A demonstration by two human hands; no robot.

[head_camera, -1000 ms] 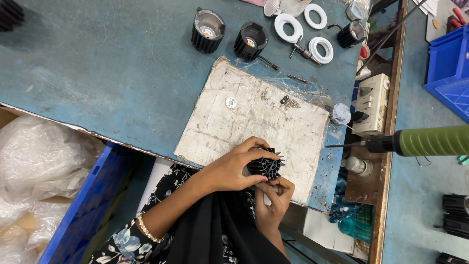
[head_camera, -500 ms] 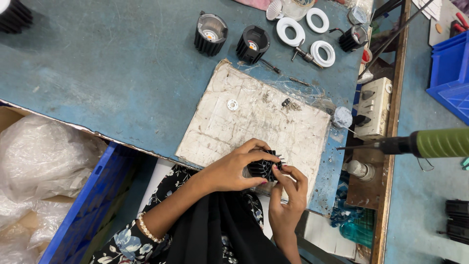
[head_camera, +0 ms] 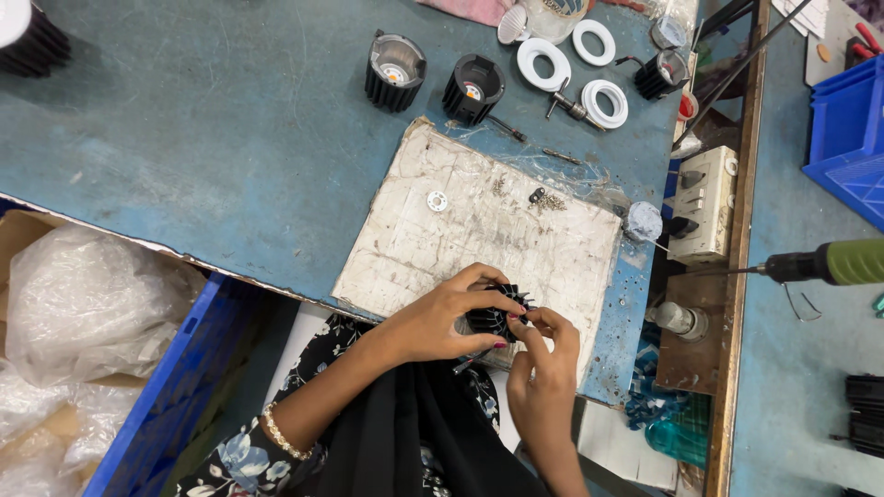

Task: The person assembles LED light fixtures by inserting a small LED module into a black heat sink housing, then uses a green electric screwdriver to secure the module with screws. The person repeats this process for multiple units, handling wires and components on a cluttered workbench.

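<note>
Over worn mat (head_camera: 442, 230): right hand (head_camera: 543, 364) (higher now) w/ left hand (head_camera: 442, 317) on finned heatsink (head_camera: 495, 317)

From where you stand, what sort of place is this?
Probably a small workshop bench for assembling light fittings. Both hands work on a black finned housing over a worn white work mat; two more black housings and white rings lie on the blue table, an electric screwdriver alongside.

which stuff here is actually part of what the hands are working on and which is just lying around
In hand:
left hand gripping the black finned part
right hand pinching at its edge
worn white board under them

Lying about:
two black housings
white rings
loose screws
green-handled screwdriver
blue crate
</note>
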